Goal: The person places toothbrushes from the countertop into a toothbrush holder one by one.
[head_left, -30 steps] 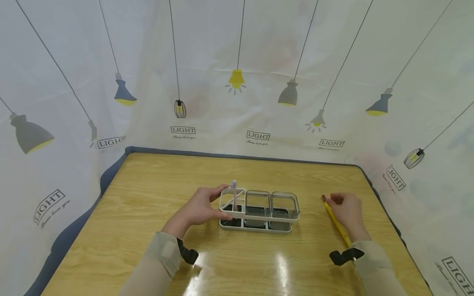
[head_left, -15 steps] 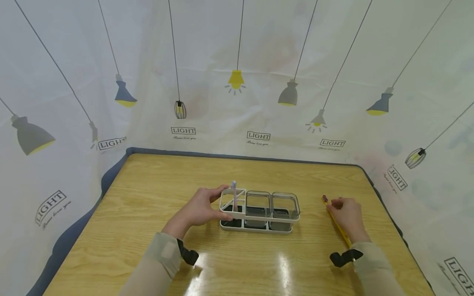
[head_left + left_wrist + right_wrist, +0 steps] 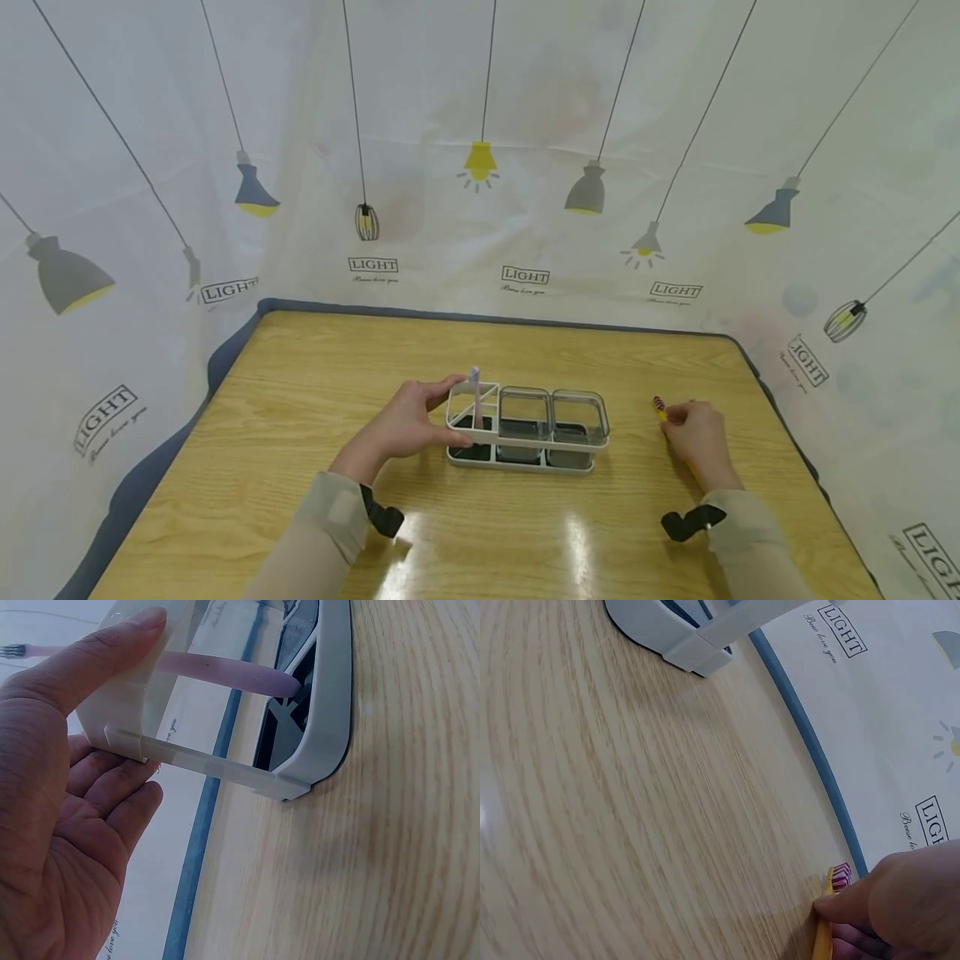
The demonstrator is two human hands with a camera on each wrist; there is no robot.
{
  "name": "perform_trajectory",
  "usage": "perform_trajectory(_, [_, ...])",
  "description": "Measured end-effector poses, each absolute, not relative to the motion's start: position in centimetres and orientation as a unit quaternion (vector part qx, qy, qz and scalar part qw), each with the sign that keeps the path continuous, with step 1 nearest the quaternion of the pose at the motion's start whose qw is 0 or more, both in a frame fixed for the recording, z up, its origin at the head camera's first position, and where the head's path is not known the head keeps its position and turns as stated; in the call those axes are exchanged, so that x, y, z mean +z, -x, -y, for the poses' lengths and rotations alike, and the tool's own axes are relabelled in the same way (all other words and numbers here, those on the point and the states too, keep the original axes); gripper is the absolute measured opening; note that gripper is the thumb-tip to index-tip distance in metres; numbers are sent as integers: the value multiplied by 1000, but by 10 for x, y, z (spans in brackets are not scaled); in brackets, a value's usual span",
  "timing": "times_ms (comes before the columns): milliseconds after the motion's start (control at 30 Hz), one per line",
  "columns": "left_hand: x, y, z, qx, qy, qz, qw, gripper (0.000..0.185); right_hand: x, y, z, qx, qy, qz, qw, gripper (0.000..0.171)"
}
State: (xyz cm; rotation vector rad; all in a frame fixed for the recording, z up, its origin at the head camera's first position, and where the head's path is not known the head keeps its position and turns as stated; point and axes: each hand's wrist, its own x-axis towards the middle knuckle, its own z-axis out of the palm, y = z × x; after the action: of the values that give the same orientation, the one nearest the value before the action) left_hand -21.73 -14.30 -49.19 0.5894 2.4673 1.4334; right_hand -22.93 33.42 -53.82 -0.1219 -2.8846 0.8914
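I see the right hand (image 3: 699, 437) pinching the yellow toothbrush (image 3: 823, 937), axis eleven-to-five o'clock. The rack (image 3: 551, 442) lies at nine o'clock from there, gripped by the left hand (image 3: 407, 421).

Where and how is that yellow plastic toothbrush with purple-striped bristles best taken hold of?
I'd pinch the yellow toothbrush by its slim handle, just behind the bristles, coming from above and the person's near side. It sits low at the wooden table, its head pointing away, so a pinch seems to fit. The right hand pinches about there.
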Motion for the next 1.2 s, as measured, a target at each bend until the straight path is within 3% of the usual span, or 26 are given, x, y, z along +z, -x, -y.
perform_trajectory(467, [-490, 217, 142, 484, -202, -844, 115, 104, -531, 225, -331, 312, 62, 947, 41, 22])
perform_trajectory(1200, [-491, 217, 144, 483, -206, -843, 116, 105, -517, 216, -334, 311, 32, 948, 66, 20])
